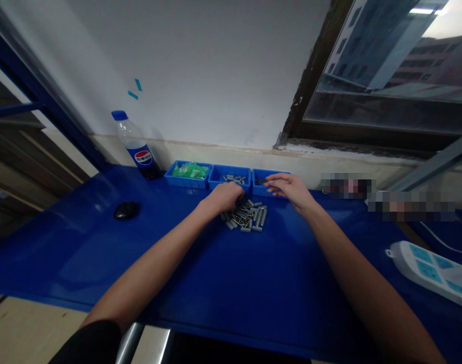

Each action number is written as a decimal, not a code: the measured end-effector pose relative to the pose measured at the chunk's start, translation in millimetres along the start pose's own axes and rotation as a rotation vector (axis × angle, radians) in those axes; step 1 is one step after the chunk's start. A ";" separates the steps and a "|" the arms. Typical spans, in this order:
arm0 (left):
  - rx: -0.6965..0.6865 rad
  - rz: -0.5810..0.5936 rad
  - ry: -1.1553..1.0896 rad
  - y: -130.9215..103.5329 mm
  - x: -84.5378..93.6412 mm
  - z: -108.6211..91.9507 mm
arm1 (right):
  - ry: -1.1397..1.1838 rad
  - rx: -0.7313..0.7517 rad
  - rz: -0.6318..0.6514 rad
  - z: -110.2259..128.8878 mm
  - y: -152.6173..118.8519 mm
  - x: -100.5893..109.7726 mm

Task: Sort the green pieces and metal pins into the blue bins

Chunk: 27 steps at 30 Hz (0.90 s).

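Observation:
A pile of grey wall plugs and thin brass-coloured screws (243,216) lies on the blue table. My left hand (226,196) is closed at the pile's back left edge, in front of the middle blue bin (212,178). Its fingertips are hidden, so I cannot make out what they hold. Grey plugs (234,179) lie in that bin. Over the right blue bin (259,190) my right hand (291,190) reaches with fingers stretched and slightly apart. Thin dark-looking screws (260,181) show inside it, beside the fingertips.
A left blue bin (189,183) holds green plastic packets (191,170). Behind it to the left stands a cola bottle (141,151). A black mouse (125,210) sits on the table (231,283). At the right lies a white power strip (431,270). The wall (215,76) rises behind the bins.

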<state>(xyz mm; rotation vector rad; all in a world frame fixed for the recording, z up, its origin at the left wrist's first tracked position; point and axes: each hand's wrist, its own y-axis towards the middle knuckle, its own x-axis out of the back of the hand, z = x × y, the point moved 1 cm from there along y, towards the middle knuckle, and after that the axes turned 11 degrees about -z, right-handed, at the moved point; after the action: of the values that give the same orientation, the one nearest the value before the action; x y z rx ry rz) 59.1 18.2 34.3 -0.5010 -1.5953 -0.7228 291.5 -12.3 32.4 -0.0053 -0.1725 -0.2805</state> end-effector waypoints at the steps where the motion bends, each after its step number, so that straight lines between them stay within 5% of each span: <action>1: 0.000 -0.014 0.014 -0.1 1.3 -0.1 | -0.004 0.000 0.001 0.2 0.0 0.1; 8: 0.085 -0.001 0.153 -5.7 12.9 -7.8 | 0.007 -0.018 -0.004 2.1 -1.2 -1.1; 20: 0.036 0.000 0.013 -2.7 -3.7 2.7 | -0.024 -0.023 0.037 3.8 -3.9 -1.9; 27: -0.013 -0.182 -0.307 3.9 8.1 1.6 | -0.033 -0.033 0.037 1.5 -2.5 -1.5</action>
<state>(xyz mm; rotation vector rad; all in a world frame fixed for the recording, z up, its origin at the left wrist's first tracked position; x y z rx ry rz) 59.4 21.4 42.9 -0.4984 -1.9430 -0.8225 289.1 -14.3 33.6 -0.0461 -0.2007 -0.2461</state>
